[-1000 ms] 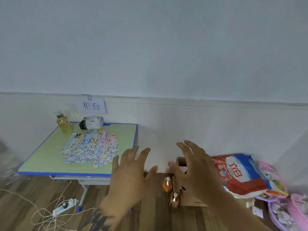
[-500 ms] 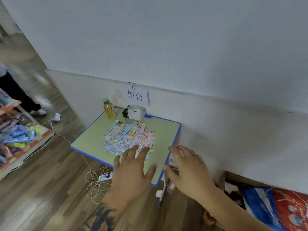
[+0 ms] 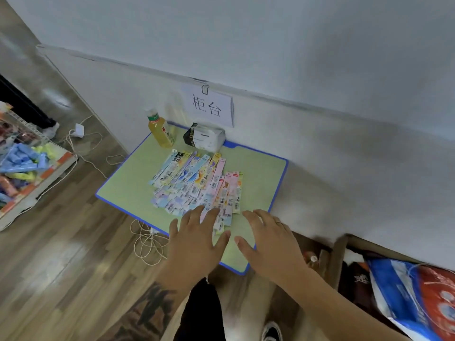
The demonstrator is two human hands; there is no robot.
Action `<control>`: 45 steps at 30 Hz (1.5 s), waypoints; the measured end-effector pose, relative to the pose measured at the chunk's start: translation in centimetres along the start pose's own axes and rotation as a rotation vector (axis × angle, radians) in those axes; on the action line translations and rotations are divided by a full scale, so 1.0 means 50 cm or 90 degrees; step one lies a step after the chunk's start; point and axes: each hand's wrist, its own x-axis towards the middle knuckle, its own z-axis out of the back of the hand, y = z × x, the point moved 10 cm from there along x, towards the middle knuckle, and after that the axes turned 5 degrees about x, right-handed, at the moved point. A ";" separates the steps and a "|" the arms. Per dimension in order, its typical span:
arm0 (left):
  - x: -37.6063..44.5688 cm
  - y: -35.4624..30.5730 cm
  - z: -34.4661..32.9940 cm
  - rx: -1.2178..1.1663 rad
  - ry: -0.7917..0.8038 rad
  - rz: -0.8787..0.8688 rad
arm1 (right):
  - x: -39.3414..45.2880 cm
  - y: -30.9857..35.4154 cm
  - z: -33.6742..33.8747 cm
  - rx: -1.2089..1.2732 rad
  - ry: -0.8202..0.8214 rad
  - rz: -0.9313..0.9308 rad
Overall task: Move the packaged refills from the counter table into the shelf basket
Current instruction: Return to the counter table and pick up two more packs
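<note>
Dim, even indoor light; soft blur throughout, wide-angle bending at edges

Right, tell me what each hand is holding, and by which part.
Nothing is held. The left hand and right hand are spread open over the near end of the refill packets on the table, with no fingers curled round any.

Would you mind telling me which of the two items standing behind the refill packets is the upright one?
The yellow drink bottle, green-capped, at the table's back left corner, stands upright. The white tissue pack beside it lies flat.

Spread hands (image 3: 198,244) over refills (image 3: 197,185) on table (image 3: 258,173)
</note>
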 end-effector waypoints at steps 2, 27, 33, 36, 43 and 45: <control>0.052 0.019 -0.032 -0.008 0.034 -0.019 | 0.036 -0.013 -0.025 0.006 0.013 -0.041; 0.470 0.252 -0.184 0.051 0.194 -0.285 | 0.461 0.017 -0.246 0.170 -0.037 -0.582; 0.501 0.279 -0.181 -0.012 0.247 -0.246 | 0.469 -0.006 -0.256 0.142 -0.010 -0.610; 0.499 0.266 -0.172 -0.062 0.246 -0.260 | 0.461 -0.008 -0.252 0.189 -0.034 -0.626; 0.504 0.227 -0.162 -0.279 0.336 -0.182 | 0.400 0.038 -0.226 0.330 -0.092 -0.624; 0.501 0.220 -0.167 -0.346 0.397 -0.134 | 0.369 0.071 -0.222 0.380 -0.100 -0.610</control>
